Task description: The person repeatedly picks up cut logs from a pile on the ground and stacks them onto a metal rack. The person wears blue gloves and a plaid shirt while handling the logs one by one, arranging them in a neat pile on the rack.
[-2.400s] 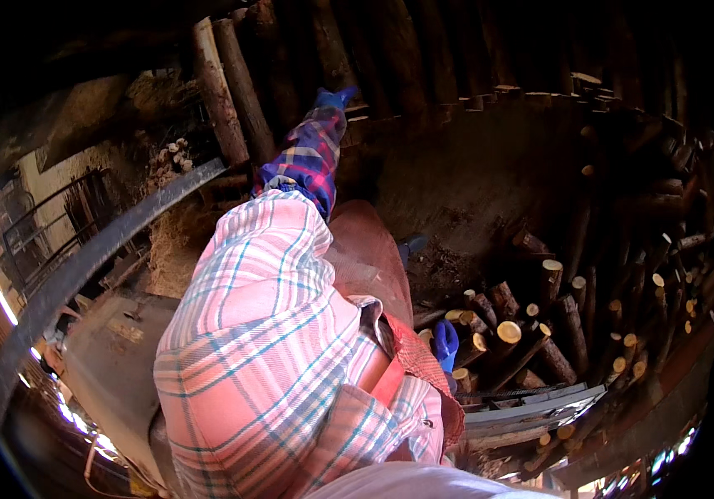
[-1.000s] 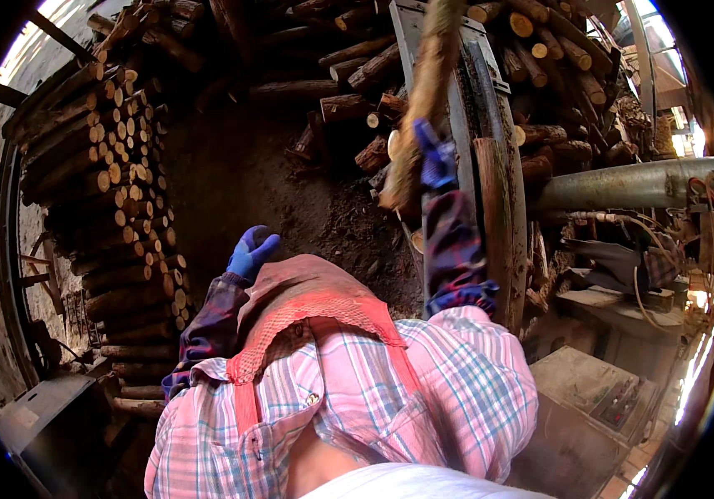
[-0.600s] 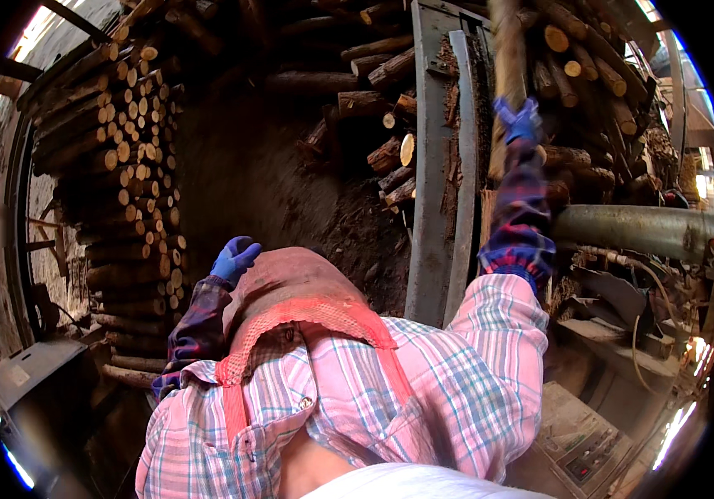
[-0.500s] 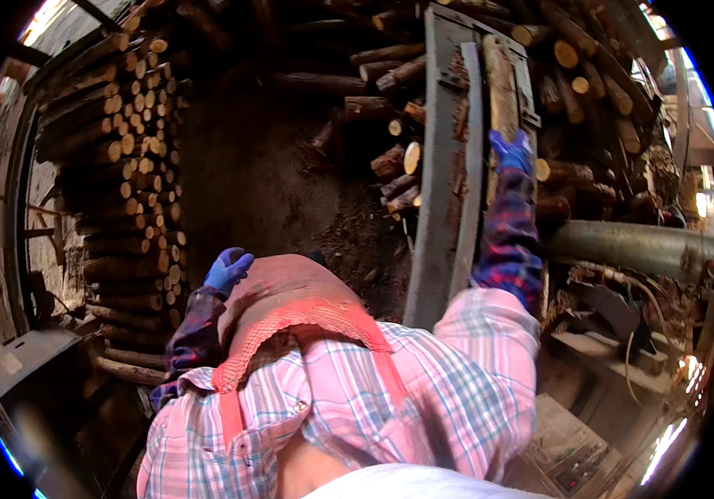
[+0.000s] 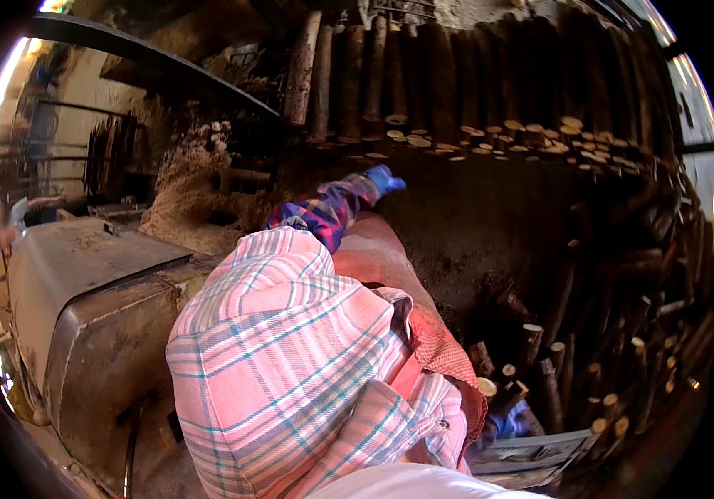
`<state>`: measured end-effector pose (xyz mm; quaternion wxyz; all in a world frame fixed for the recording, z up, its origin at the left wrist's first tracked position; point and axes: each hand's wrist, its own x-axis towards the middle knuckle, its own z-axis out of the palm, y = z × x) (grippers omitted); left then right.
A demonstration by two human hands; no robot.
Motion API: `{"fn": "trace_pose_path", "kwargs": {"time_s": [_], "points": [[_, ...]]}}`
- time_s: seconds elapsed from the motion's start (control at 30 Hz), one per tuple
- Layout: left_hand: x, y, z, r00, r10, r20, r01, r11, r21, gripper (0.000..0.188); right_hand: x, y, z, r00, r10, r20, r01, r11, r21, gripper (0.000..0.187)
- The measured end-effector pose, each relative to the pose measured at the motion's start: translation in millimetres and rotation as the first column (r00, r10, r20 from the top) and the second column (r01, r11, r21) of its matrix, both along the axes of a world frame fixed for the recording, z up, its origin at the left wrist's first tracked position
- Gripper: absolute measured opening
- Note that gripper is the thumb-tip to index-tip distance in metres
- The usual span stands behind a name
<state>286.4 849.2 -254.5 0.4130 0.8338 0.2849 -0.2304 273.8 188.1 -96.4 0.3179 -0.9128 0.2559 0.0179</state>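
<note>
Head view, looking down over a bent torso in a pink plaid shirt (image 5: pixel 290 358) and a reddish apron (image 5: pixel 390 266).

Left hand (image 5: pixel 386 179) – blue glove at the end of a dark plaid sleeve, stretched out and up toward the stacked poles (image 5: pixel 490 141). Nothing is visible in the glove. It is too small to show whether the fingers are spread or closed, so I cannot tell. It sits near the pale cut ends of the lowest row but apart from them. Judgement: the arm is held out for balance or reach while the body leans.

Right hand (image 5: pixel 511 420) – blue glove low at the right, mostly hidden behind the apron edge. Grip not readable. It lies just beside the short logs (image 5: pixel 531 341), which stand and lean in a loose heap against the dark earth bank with their cut ends up. That leaves the ends easy to get hold of from above.

Surroundings – a sawdust heap (image 5: pixel 186 200) is banked behind a dented metal housing (image 5: pixel 91 316) on the left, probably thrown there by cutting. The poles along the back wall are stacked upright, tight together
</note>
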Motion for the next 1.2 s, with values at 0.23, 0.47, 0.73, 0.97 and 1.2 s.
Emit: {"fn": "trace_pose_path", "kwargs": {"time_s": [0.23,0.47,0.73,0.97,1.2], "points": [[-23,224,-59,0.596,0.757,0.267,-0.803,0.558,0.209,0.066,46,267,-38,0.888,0.383,-0.255,-0.225,0.845,0.485,0.044],[-6,383,-70,0.548,0.802,-0.238,-0.745,0.597,0.296,0.13,44,334,-53,0.713,0.608,-0.349,-0.286,0.707,0.647,0.041],[-10,382,-143,0.623,0.732,-0.276,-0.602,0.674,0.429,0.134,14,258,-57,0.558,0.672,-0.487,-0.544,0.739,0.397,0.027],[10,355,-59,0.673,0.712,-0.199,-0.7,0.7,0.139,0.126,31,284,-79,0.75,0.308,-0.585,0.053,0.854,0.518,0.016],[35,281,-13,0.87,0.487,-0.077,-0.429,0.671,-0.604,0.066,80,369,-69,0.8,0.436,-0.413,-0.06,0.743,0.666,0.019]]}}
